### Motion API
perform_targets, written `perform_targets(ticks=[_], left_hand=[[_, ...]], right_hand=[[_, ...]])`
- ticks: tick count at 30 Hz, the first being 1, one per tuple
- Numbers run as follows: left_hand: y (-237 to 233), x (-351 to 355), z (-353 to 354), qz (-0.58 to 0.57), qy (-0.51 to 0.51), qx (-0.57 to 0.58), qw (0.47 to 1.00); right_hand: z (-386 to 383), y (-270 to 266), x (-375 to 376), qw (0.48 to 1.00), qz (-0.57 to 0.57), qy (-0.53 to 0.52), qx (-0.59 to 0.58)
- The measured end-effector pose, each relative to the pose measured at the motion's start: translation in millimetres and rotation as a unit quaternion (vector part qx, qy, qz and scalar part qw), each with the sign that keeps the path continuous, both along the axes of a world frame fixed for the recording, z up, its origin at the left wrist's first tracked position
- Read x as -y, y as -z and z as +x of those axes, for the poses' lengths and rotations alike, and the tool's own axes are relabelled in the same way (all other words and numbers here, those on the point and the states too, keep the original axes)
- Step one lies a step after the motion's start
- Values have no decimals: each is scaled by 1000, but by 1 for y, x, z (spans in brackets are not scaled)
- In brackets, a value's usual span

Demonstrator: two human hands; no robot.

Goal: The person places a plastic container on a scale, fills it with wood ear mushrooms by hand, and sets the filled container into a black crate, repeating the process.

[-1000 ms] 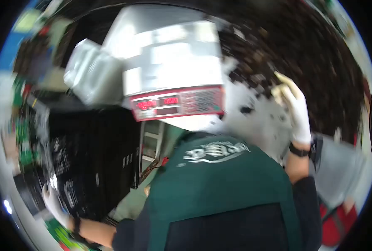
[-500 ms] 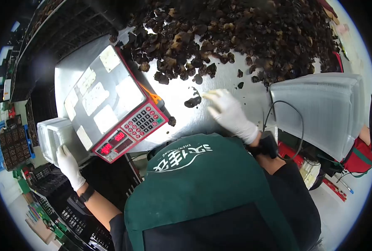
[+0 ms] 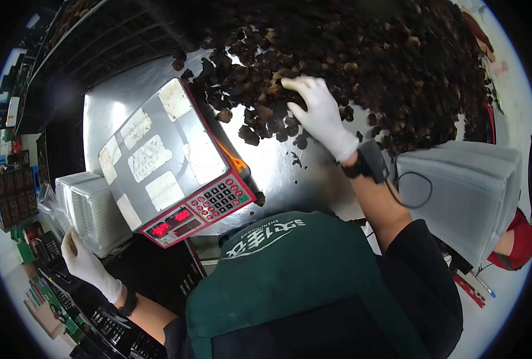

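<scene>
My left hand (image 3: 89, 266), in a white glove, pinches a thin clear plastic tray (image 3: 51, 208) at the left. That tray is held beside a stack of clear plastic trays (image 3: 92, 209) standing left of the scale. My right hand (image 3: 321, 116), also gloved, reaches over the near edge of a wide heap of dark, wrinkled wood ear mushrooms (image 3: 391, 72). Its fingers are spread, with the thumb apart and nothing between them. A digital scale (image 3: 176, 161) with a red keypad and lit red digits lies between my hands, its metal plate covered with worn white stickers.
At the right stands a long nested stack of clear plastic containers (image 3: 451, 185). Small dark scraps (image 3: 296, 160) dot the metal table (image 3: 278, 179). Black crates (image 3: 104, 54) are at the upper left. Part of another person in red (image 3: 517, 239) shows at the right edge.
My left hand has drawn a clear tray away from the stack, moving left and down. My right hand has gone forward to the mushroom heap. The dark piece near it no longer shows on the table.
</scene>
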State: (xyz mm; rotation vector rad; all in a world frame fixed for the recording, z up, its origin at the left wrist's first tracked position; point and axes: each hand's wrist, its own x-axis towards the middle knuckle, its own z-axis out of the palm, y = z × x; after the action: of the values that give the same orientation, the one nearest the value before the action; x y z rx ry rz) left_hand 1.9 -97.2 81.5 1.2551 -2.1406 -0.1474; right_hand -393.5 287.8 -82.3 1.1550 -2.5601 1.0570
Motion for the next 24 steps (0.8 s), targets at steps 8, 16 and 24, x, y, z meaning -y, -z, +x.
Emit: perform_targets(ticks=[8, 16, 24], left_hand=[[36, -129, -112, -90, 285, 108, 948], [64, -164, -142, -27, 354, 180, 918], [43, -162, -125, 84, 353, 105, 926]], right_hand=[[-51, 7, 94, 982, 89, -165, -22], [-58, 5, 135, 951, 176, -218, -130], [-78, 35, 117, 989, -82, -111, -57]])
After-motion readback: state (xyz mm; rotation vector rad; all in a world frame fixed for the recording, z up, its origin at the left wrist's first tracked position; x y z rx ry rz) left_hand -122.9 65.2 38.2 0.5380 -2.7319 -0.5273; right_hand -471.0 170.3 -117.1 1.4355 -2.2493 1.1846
